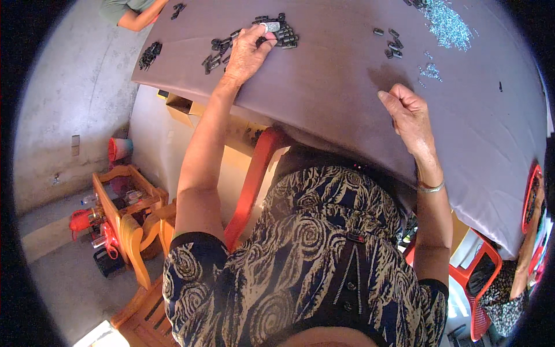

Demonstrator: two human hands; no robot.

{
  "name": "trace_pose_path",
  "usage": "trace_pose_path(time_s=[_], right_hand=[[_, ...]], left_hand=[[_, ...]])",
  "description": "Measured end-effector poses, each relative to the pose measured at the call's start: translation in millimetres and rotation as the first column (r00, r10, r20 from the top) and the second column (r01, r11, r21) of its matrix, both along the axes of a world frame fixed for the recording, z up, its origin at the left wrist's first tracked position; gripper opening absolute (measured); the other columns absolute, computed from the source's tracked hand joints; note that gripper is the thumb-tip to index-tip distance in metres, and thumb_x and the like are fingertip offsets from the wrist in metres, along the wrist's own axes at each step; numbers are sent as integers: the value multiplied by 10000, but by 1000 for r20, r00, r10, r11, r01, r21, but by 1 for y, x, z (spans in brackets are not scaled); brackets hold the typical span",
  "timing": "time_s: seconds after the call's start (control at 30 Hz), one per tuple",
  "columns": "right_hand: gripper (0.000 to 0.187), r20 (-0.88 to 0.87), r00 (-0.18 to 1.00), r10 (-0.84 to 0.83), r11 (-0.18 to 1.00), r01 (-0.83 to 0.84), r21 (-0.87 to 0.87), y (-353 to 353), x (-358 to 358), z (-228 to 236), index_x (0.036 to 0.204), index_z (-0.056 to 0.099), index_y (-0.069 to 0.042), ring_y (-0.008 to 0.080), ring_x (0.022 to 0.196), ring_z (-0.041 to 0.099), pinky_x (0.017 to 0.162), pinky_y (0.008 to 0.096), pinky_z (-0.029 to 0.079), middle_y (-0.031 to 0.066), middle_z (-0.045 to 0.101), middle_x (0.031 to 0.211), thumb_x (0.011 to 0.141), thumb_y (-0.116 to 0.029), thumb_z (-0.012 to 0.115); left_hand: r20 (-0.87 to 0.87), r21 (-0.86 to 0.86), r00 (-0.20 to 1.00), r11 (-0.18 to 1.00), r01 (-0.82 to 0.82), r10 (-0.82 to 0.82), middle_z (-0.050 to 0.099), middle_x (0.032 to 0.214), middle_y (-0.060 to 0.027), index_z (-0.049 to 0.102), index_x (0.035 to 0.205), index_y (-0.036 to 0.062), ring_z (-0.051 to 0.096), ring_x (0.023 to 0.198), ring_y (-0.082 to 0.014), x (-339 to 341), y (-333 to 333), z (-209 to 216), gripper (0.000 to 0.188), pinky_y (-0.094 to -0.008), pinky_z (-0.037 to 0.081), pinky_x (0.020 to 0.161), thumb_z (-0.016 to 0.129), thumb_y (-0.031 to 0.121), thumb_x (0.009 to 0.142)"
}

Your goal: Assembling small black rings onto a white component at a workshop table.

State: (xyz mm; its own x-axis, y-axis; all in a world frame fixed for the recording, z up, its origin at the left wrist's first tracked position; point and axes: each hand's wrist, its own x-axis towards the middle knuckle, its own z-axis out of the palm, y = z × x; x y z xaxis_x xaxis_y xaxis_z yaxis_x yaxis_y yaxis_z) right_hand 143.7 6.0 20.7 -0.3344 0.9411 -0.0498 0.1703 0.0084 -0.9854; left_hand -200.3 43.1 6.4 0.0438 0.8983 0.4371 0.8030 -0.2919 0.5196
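Note:
My left hand (247, 55) is over a loose pile of small black cylindrical parts (286, 39) at the far middle of the table. Its thumb and fingers are bent together in a pinch; what sits between them is hidden. A whitish-grey piece (272, 26) shows at the fingertips, worn or held, I cannot tell which. My right hand (411, 113) hovers over the cloth to the right, its fingers curled and thumb pressed against the forefinger. Anything inside it is too small or hidden. Ahead of it lie a few more black parts (394, 45) and a scatter of shiny bluish bits (430, 72).
A grey cloth covers the table (335, 75). A larger heap of bluish metallic bits (448, 26) lies far right, black pieces (150, 56) far left. Another person's arm (136, 21) reaches the far-left edge; another sits at right by a red chair (477, 283). Wooden furniture (136, 208) stands at left.

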Motion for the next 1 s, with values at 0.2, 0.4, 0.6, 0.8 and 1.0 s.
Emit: trace_pose_path(time_s=[0.2, 0.4, 0.6, 0.8, 1.0], right_hand=[[341, 4, 1000, 11, 1000, -11, 1, 1, 0, 0, 637, 410, -71, 17, 588, 281, 484, 217, 242, -101, 326, 617, 894, -140, 623], [345, 3, 1000, 1, 1000, -1, -1, 0, -1, 3, 637, 402, -67, 17, 589, 279, 485, 217, 239, -100, 315, 619, 894, -135, 621], [340, 15, 1000, -6, 1000, 6, 1, 0, 0, 3, 637, 407, -68, 20, 588, 274, 484, 219, 237, -100, 315, 617, 889, -130, 626], [347, 7, 1000, 0, 1000, 0, 17, 0, -1, 0, 634, 399, -69, 22, 586, 270, 484, 222, 234, -100, 313, 614, 886, -129, 630], [352, 8, 1000, -2, 1000, 2, 21, 0, -1, -2, 633, 399, -71, 22, 584, 270, 481, 222, 231, -100, 309, 614, 887, -134, 634]], left_hand=[[-54, 19, 998, 1000, -19, 20, 616, 853, -41, 590, 890, 55, 540, 802, -266, -12, -6, -6, 152, -373, 458, 778, 670, 96, 767], [-17, -89, 988, 984, -156, 155, 626, 865, -60, 594, 917, 55, 562, 826, -243, -21, -18, 3, 197, -351, 468, 798, 686, 82, 745], [-63, -47, 965, 965, -257, 254, 645, 809, -40, 605, 912, 69, 563, 841, -272, -29, -13, 0, 215, -393, 467, 823, 668, 94, 708], [-136, 12, 960, 969, -247, 246, 593, 896, -51, 627, 949, 98, 531, 886, -283, -26, -1, 6, 234, -403, 461, 801, 677, 191, 740], [-259, 25, 934, 969, -247, 245, 557, 997, -67, 636, 1002, 105, 513, 967, -284, -23, 18, 1, 298, -408, 433, 847, 714, 263, 762]])
